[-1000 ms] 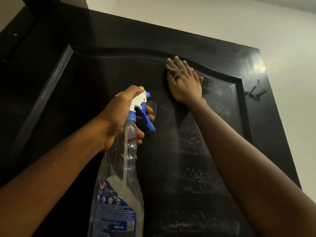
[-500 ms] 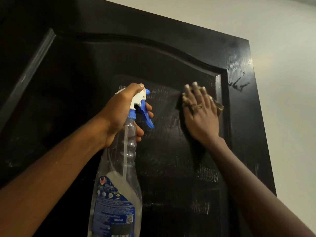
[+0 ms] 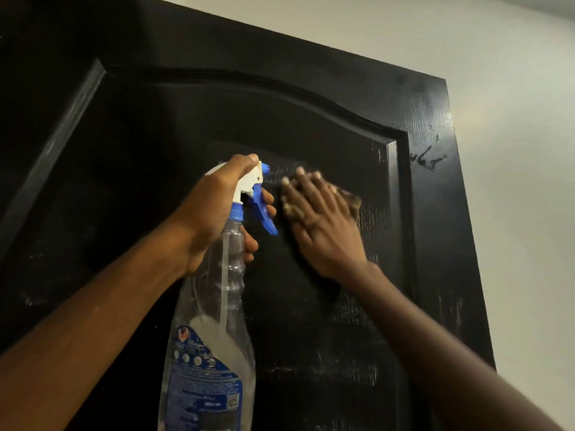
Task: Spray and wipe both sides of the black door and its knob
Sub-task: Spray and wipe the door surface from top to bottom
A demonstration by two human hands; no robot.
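Left hand (image 3: 214, 209) curled, right hand (image 3: 323, 225) flat

Spray bottle (image 3: 214, 321) before door (image 3: 155, 150), left of cloth (image 3: 353, 202) flat on panel.

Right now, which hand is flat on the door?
The right hand: its fingers lie straight, pressing a cloth against the black door. The left hand is curled around the spray bottle instead.

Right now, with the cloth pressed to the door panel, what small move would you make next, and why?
Probably slide the right hand and its cloth down and rightward: pale streaks show on the door there, near the panel's edge, while the left hand only holds the spray bottle.
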